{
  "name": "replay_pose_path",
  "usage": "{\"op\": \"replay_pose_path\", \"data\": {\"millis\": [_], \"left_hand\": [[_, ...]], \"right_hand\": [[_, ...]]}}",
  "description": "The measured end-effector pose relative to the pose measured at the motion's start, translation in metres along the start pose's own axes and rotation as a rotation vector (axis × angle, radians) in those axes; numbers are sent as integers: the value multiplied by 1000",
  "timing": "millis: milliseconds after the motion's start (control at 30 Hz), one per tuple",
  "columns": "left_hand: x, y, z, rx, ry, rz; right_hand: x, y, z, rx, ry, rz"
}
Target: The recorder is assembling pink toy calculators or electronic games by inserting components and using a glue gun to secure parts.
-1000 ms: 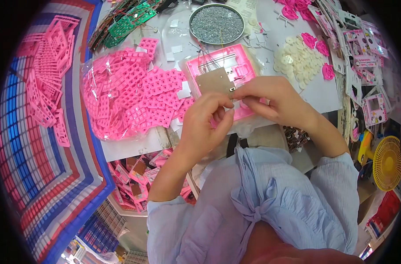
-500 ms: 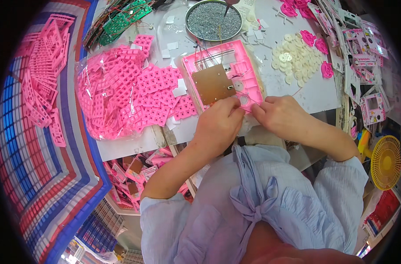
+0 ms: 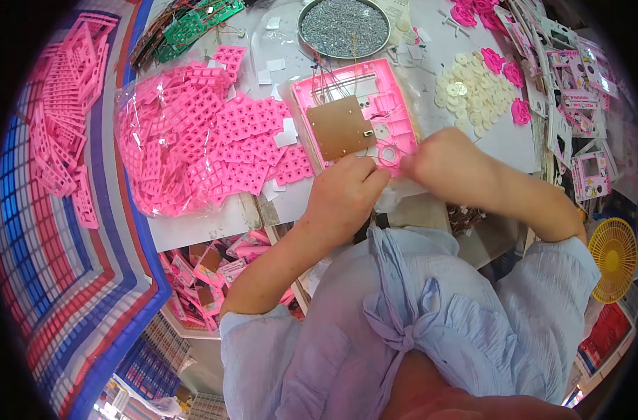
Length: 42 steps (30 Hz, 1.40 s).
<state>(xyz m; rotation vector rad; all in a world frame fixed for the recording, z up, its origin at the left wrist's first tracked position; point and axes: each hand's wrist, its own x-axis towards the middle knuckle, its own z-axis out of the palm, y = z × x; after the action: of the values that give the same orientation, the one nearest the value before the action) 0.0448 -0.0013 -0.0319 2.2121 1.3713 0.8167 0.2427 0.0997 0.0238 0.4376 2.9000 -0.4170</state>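
An open pink plastic casing (image 3: 380, 72) lies before me on the table, with a brown circuit board (image 3: 341, 127) resting on its left half and thin wires running up from the board. At the casing's near edge my left hand (image 3: 343, 187) is closed, thumb and forefinger pinched together. My right hand (image 3: 446, 162) is a slightly blurred fist at the near right corner. What either pinch holds is hidden. A pink ring (image 3: 387, 154) shows in the casing between the two hands.
Beyond the casing stands a round metal pan (image 3: 300, 24) of small screws. Bagged pink keypad pieces (image 3: 186, 133) spread leftward, with green circuit boards (image 3: 196, 24) behind. White discs (image 3: 473, 91) and pink parts (image 3: 520, 110) lie right. A yellow fan (image 3: 613, 255) stands lower right.
My right hand has shifted right and up and turned into a fist shape, while the left stays almost in place. A hand with a thin tool over the screw pan is gone.
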Motion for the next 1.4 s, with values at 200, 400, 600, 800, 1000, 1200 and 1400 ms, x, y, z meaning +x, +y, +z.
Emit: {"op": "replay_pose_path", "data": {"millis": [200,400,600,800,1000,1200,1400], "left_hand": [[3,-2,-2,134,-100,170],[7,6,-5,214,-161,175],[6,10,-8,357,-230,213],[10,8,-5,297,-174,232],[5,6,-2,282,-110,200],[13,5,-24,3,-255,51],[65,-68,-56,-26,271,-414]], "right_hand": [[-33,22,55,132,471,12],[-58,-18,84,-75,308,212],[-42,-24,4,28,-273,295],[51,40,-11,233,409,437],[109,33,-15,73,392,507],[120,35,14,136,546,488],[94,28,7,739,712,471]]}}
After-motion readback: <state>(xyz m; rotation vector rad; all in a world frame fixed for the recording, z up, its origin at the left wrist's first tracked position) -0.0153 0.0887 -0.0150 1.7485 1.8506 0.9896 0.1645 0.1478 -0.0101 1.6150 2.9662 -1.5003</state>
